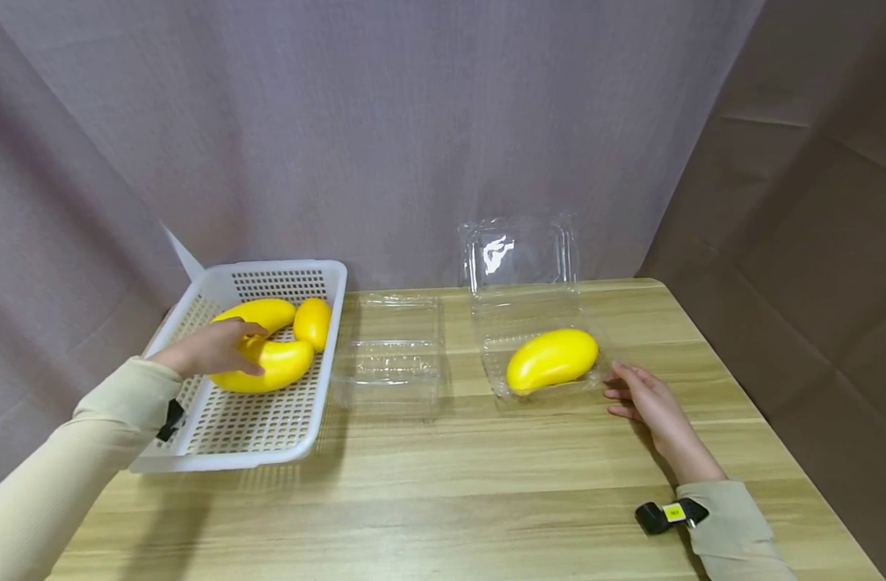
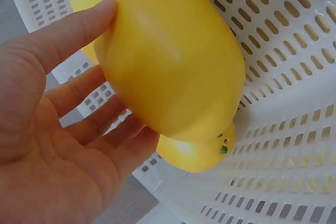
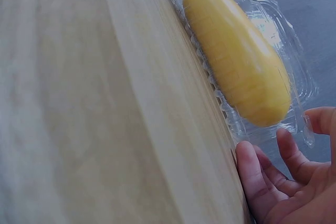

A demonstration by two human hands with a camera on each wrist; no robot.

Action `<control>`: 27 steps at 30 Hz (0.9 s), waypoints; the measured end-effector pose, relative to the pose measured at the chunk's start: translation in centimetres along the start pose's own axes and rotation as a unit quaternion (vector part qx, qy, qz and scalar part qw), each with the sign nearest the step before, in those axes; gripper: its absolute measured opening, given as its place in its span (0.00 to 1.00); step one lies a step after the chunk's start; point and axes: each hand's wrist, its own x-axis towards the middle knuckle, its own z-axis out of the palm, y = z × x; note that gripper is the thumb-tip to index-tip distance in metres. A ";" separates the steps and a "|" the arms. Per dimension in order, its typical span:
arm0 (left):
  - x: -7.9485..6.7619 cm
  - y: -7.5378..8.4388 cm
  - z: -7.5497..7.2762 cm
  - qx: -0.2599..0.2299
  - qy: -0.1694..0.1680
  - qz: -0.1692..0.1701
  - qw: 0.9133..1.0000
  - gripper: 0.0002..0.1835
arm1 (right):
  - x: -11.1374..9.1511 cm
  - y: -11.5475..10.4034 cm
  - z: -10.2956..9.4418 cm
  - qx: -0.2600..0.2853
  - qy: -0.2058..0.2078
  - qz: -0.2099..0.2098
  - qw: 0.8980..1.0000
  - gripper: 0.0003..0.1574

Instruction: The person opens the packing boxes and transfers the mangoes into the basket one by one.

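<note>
My left hand (image 1: 221,347) is in the white basket, gripping a smooth yellow mango (image 1: 286,365). In the left wrist view, the thumb lies against the mango's (image 2: 173,56) upper side and the fingers meet its lower edge. Another mango (image 1: 261,312) lies behind it, and a smaller-looking one (image 1: 313,323) is by the basket's right wall. My right hand (image 1: 649,403) is beside the right edge of a lidded clear plastic box (image 1: 497,386), lid raised, with one mango (image 1: 553,359) inside. Its fingertips (image 3: 311,115) are right at the box's rim, the fingers loosely bent.
The perforated white basket (image 1: 315,432) stands at the table's left side. Between it and the mango's box is a second clear plastic box (image 1: 392,379). A grey curtain (image 1: 414,145) hangs behind the wooden table (image 1: 428,500), and a brown covering (image 1: 813,282) rises at the right.
</note>
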 end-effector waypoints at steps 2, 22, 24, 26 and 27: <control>0.2 0.1 0.1 -0.001 0.002 0.005 1.000 0.35 | 0.0 0.0 0.0 0.000 0.000 -0.001 1.000 0.48; 1.0 0.5 0.8 -0.059 -0.032 -0.006 0.998 0.36 | 0.0 0.1 0.0 0.007 0.002 -0.001 1.000 0.48; 1.0 0.5 0.7 -0.057 -0.033 -0.003 0.998 0.36 | 0.1 0.1 0.0 0.005 0.003 0.000 1.000 0.48; 1.0 0.6 0.7 -0.057 -0.034 -0.003 0.998 0.35 | 0.1 0.1 0.1 0.001 0.004 0.001 1.000 0.48; 1.0 0.6 0.7 -0.057 -0.035 -0.003 0.998 0.35 | 0.0 0.1 0.1 0.000 0.004 0.001 1.000 0.48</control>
